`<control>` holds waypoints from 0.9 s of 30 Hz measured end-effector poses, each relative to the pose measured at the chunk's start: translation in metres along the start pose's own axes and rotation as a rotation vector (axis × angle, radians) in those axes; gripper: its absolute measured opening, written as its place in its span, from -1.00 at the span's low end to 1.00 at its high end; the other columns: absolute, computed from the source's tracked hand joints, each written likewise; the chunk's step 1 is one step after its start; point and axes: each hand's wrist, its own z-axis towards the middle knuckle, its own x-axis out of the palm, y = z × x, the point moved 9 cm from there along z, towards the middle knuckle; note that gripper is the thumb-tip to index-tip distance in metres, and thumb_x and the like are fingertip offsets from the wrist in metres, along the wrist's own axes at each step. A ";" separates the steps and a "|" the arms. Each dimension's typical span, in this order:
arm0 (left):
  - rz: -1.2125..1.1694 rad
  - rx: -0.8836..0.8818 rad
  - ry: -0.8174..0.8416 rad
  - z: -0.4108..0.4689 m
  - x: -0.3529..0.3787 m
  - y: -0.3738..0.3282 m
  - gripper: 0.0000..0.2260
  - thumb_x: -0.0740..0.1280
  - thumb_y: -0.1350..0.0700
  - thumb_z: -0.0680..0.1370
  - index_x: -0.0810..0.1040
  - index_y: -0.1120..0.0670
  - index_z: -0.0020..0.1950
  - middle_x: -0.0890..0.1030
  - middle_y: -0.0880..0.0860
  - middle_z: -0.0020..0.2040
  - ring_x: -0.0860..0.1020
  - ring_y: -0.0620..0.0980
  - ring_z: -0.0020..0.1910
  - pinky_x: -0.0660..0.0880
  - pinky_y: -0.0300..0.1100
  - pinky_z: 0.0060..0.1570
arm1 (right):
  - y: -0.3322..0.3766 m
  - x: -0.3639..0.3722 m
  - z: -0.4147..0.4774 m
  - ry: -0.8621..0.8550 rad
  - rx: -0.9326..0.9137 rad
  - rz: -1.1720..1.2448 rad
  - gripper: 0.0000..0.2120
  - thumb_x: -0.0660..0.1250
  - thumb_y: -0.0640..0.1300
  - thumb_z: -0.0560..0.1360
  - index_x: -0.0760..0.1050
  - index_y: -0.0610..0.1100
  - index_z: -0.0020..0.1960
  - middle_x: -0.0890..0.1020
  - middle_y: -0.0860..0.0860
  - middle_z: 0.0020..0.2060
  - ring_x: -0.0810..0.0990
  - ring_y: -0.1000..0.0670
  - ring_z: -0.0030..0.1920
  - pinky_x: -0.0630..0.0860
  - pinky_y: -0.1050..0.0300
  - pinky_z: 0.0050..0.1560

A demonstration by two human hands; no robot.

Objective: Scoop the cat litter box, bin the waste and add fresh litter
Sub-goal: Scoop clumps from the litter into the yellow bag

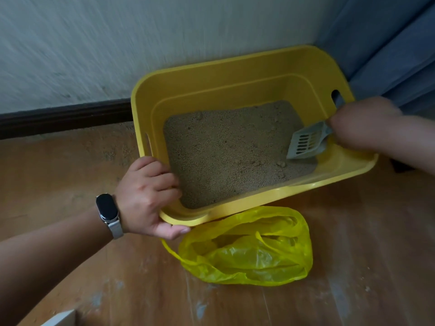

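In the head view, a yellow litter box [235, 74] stands on a wooden floor [353, 267] against a pale wall [117, 43], with a blue curtain [388, 43] hanging at its right end. A layer of tan litter [226, 151] covers the bottom of the box, with a few small clumps lying near the right front part.

The left hand [148, 196] holds the near left corner of the box: its grip is clenched on the rim, fingers curled over the inside edge and thumb underneath the lip. A dark watch [108, 211] with a pale strap sits on that wrist.

The right hand [362, 121], blurred, reaches in over the right end of the box, and its grip is closed around the handle of a pale slotted scoop [306, 143]. The scoop's blade is tilted downward, with its front edge touching the litter close to the right wall.

A yellow plastic bag [249, 248] lies crumpled on the floor just in front of the box, its upper edge touching the box's front rim. Its mouth is loosely open; whether anything is inside cannot be told. Pale dusty streaks mark the floor near the bag.
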 end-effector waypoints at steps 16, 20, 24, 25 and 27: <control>0.011 -0.017 -0.026 -0.002 0.002 0.001 -0.36 0.18 -0.42 0.40 0.65 0.13 -0.36 0.60 0.12 -0.32 0.59 0.17 -0.31 0.39 0.02 -0.12 | 0.019 0.000 -0.003 -0.087 -0.290 0.063 -0.51 -0.14 0.16 0.65 0.45 -0.09 0.20 0.48 -0.01 -0.08 0.41 -0.01 -0.17 0.27 0.12 -0.37; 0.015 -0.013 -0.023 -0.002 0.004 0.002 -0.37 0.21 -0.42 0.38 0.64 0.13 -0.37 0.59 0.12 -0.33 0.58 0.18 -0.32 0.40 0.02 -0.14 | 0.015 0.003 -0.005 -0.055 -0.340 0.018 -0.58 -0.05 0.16 0.65 0.41 -0.07 0.22 0.49 0.01 -0.12 0.45 -0.02 -0.17 0.24 0.10 -0.38; 0.017 -0.010 -0.017 0.000 0.005 0.004 -0.40 0.26 -0.40 0.34 0.65 0.15 -0.36 0.58 0.13 -0.34 0.57 0.20 -0.34 0.42 0.05 -0.17 | 0.021 0.004 -0.004 -0.142 -0.394 -0.028 -0.65 0.02 0.14 0.65 0.44 -0.07 0.14 0.44 0.04 -0.34 0.39 -0.02 -0.30 0.26 0.12 -0.24; 0.031 -0.013 -0.011 0.000 0.006 0.005 -0.42 0.30 -0.39 0.32 0.64 0.15 -0.37 0.58 0.13 -0.34 0.57 0.20 -0.34 0.43 0.06 -0.18 | 0.021 0.005 -0.003 -0.149 -0.398 -0.016 -0.66 0.04 0.13 0.64 0.46 -0.06 0.12 0.51 0.03 -0.30 0.39 -0.03 -0.29 0.25 0.09 -0.16; 0.051 -0.020 0.012 0.000 0.007 0.006 -0.44 0.36 -0.39 0.23 0.64 0.15 -0.37 0.57 0.12 -0.34 0.57 0.20 -0.33 0.42 0.08 -0.19 | 0.021 0.003 -0.002 -0.167 -0.399 0.019 -0.68 0.07 0.13 0.63 0.48 -0.05 0.09 0.54 0.05 -0.29 0.39 -0.03 -0.29 0.23 0.07 -0.10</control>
